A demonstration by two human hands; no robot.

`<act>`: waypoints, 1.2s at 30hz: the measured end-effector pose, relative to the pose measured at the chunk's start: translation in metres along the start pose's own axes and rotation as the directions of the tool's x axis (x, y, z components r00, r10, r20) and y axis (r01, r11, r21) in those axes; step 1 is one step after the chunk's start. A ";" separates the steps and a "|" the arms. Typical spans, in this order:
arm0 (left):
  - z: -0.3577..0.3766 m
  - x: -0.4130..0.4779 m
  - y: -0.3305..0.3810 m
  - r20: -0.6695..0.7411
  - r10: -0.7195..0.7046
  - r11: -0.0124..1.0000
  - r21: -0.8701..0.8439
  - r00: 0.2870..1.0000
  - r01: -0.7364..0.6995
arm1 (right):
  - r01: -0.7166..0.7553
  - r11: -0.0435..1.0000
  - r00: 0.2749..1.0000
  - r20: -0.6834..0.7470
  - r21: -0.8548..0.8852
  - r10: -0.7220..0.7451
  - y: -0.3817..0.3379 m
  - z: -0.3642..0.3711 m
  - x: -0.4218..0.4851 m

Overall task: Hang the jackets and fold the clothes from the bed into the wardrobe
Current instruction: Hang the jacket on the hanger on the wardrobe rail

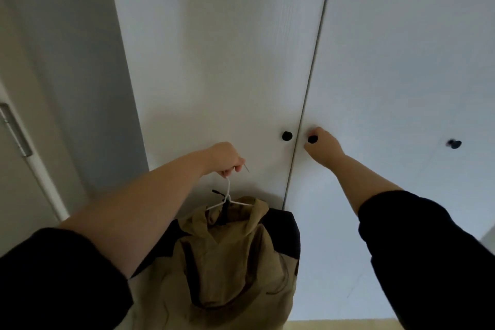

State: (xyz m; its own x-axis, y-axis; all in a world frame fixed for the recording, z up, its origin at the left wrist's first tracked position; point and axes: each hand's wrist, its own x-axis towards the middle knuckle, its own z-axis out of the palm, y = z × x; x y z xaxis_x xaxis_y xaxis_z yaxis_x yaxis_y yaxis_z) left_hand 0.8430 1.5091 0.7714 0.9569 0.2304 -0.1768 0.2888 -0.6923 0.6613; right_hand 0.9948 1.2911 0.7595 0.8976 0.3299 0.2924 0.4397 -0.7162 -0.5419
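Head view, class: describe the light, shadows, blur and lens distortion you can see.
Head view: soft, dim, even light with no glare; faint shadows fall on the white wardrobe doors above the hands; the far-right round black knob is smeared by blur; the wide lens makes the door seam lean and the black sleeves loom large.

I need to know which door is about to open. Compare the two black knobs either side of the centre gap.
The right knob is pinched by the right hand; the left knob is untouched. The left knob shows whole; the right knob is partly hidden by fingers. The left hand holds the white hanger carrying the tan jacket. Both knobs are small, round and black, at similar height on shut white doors.
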 end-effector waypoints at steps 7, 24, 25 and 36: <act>0.029 0.027 0.024 0.090 0.043 0.994 0.093 0.995 -0.052 | 0.072 0.970 0.980 -0.198 0.232 -0.025 0.018 -0.011 -0.061; 0.211 0.017 0.183 0.726 0.245 0.862 0.140 0.642 -0.487 | -0.164 0.803 0.802 -0.397 0.572 0.447 0.119 -0.130 -0.225; 0.220 0.014 0.189 0.731 0.256 0.864 0.120 0.632 -0.489 | -0.178 0.742 0.783 -0.363 0.647 0.505 0.130 -0.141 -0.231; 0.260 0.004 0.227 0.688 0.284 0.919 0.003 0.668 -0.394 | -0.269 0.681 0.626 -0.414 0.681 0.661 0.200 -0.215 -0.270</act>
State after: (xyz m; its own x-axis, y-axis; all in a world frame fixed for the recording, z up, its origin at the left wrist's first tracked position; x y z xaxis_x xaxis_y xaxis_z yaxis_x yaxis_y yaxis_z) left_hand 0.9202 1.1749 0.7308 0.7415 -0.5135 -0.4318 -0.1114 -0.7289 0.6755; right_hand 0.8341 0.9265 0.7413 0.8398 -0.5217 0.1503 0.0785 -0.1572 -0.9844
